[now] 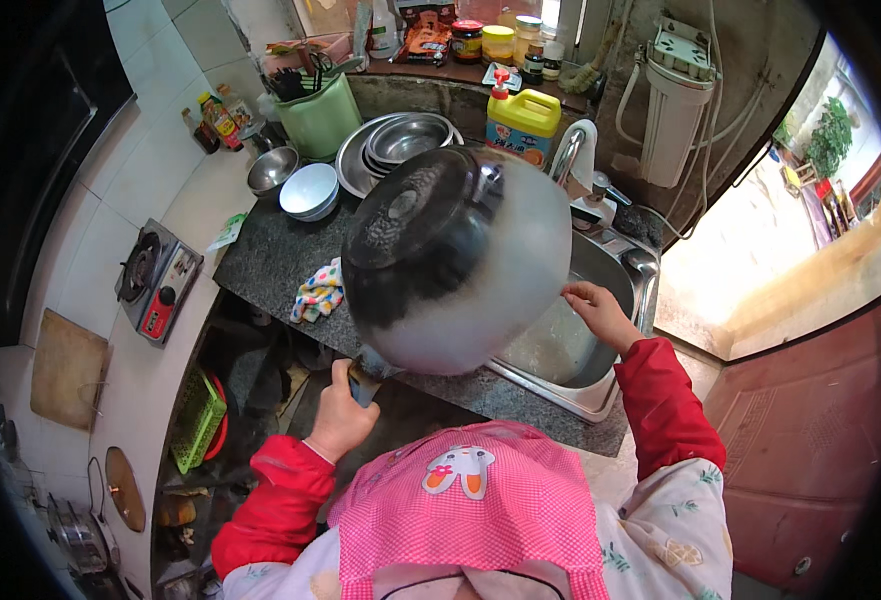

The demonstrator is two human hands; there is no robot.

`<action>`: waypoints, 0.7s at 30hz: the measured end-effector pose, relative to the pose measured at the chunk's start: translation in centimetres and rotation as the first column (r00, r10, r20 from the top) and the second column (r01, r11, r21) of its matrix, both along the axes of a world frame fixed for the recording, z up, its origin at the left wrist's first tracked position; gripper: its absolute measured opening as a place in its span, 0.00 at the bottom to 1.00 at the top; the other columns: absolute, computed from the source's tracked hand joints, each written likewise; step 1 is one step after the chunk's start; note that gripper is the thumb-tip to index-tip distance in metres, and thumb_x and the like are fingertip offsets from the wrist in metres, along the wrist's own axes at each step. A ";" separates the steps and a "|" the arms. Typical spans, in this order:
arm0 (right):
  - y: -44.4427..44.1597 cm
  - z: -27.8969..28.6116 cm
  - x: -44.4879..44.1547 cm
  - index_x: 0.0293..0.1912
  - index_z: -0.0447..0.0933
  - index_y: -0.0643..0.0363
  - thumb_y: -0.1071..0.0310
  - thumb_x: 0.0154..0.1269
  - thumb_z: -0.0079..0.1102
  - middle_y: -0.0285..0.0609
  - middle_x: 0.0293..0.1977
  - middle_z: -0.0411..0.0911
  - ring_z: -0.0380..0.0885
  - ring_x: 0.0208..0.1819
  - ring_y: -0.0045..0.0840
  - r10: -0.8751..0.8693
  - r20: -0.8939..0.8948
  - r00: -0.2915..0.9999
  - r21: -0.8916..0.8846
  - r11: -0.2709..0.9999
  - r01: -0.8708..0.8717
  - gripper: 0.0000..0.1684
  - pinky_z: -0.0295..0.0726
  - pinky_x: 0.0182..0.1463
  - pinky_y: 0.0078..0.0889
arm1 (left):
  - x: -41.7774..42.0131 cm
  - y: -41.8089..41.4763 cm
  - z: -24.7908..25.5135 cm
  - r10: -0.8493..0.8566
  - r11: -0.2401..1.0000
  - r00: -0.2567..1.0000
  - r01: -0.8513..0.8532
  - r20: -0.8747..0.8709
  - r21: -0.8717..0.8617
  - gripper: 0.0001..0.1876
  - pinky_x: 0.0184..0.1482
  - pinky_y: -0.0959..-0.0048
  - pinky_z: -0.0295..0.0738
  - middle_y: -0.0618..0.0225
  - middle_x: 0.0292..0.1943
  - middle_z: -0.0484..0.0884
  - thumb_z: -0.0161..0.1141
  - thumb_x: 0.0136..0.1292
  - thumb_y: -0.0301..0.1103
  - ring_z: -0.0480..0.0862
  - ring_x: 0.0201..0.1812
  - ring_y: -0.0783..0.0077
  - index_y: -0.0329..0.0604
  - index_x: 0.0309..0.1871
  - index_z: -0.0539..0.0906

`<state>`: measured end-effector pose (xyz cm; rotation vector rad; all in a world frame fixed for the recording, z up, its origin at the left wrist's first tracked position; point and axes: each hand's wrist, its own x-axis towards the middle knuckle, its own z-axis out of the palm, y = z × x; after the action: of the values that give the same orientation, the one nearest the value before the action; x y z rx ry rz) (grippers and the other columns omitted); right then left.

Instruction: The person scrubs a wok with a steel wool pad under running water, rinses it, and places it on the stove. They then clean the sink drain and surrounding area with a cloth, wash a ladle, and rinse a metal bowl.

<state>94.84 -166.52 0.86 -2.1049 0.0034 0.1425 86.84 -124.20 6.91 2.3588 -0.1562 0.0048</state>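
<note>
A large wok (440, 292) with a blackened base is tilted on its side, its outer underside facing me. It is held over the counter edge and covers part of the sink (605, 409). My left hand (344, 414) is closed around the wok's handle (365, 382) at the lower left. At the right edge of the wok, my right hand (598, 311) has its fingertips pinched at the rim, above the basin. The inside of the wok is hidden. A dotted cloth (319, 292) lies crumpled on the dark stone counter (260, 262), left of the wok.
Behind the wok are stacked metal bowls (410, 139), white bowls (309, 191), a yellow detergent jug (523, 120) and the faucet (571, 150). A portable gas stove (156, 281) is on the left. Several jars (496, 45) line the back ledge. A green basket (198, 424) sits below the counter.
</note>
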 end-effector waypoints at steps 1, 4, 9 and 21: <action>-0.2 -0.1 0.1 0.49 0.77 0.63 0.64 0.67 0.54 0.43 0.42 0.81 0.78 0.45 0.24 -0.007 0.010 1.000 0.026 1.000 0.006 0.16 0.75 0.50 0.27 | -0.3 0.5 -0.4 0.005 0.999 1.000 -0.005 0.001 0.044 0.31 0.36 0.48 0.71 0.41 0.30 0.79 0.61 0.46 0.27 0.78 0.35 0.35 0.39 0.55 0.62; -0.8 -0.6 0.5 0.48 0.77 0.64 0.66 0.68 0.52 0.40 0.40 0.81 0.77 0.44 0.22 -0.020 0.037 0.999 0.139 0.990 0.015 0.14 0.74 0.48 0.24 | -1.4 1.5 -1.2 0.009 0.982 1.000 -0.014 0.024 0.187 0.32 0.37 0.46 0.72 0.42 0.30 0.80 0.64 0.45 0.28 0.78 0.34 0.36 0.40 0.56 0.63; -0.6 0.6 -0.4 0.50 0.75 0.63 0.63 0.71 0.49 0.36 0.42 0.79 0.76 0.42 0.19 -0.073 -0.070 0.995 0.327 0.941 0.092 0.16 0.74 0.45 0.22 | -2.6 2.6 -2.7 -0.048 0.947 0.995 0.019 0.083 0.320 0.32 0.36 0.52 0.74 0.45 0.32 0.80 0.65 0.44 0.29 0.80 0.34 0.41 0.38 0.55 0.65; 1.1 0.8 -2.0 0.72 0.41 0.56 0.41 0.74 0.29 0.45 0.72 0.44 0.42 0.73 0.29 0.041 -0.022 0.999 0.460 0.888 -0.026 0.40 0.42 0.73 0.29 | -2.5 2.4 -4.0 -0.336 0.834 0.902 0.152 0.271 0.530 0.33 0.31 0.67 0.74 0.64 0.27 0.75 0.61 0.37 0.25 0.79 0.31 0.62 0.36 0.54 0.72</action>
<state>92.84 -165.46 1.63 -1.6263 -0.0440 0.1780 84.33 -121.82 2.91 2.8175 -0.7228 0.3014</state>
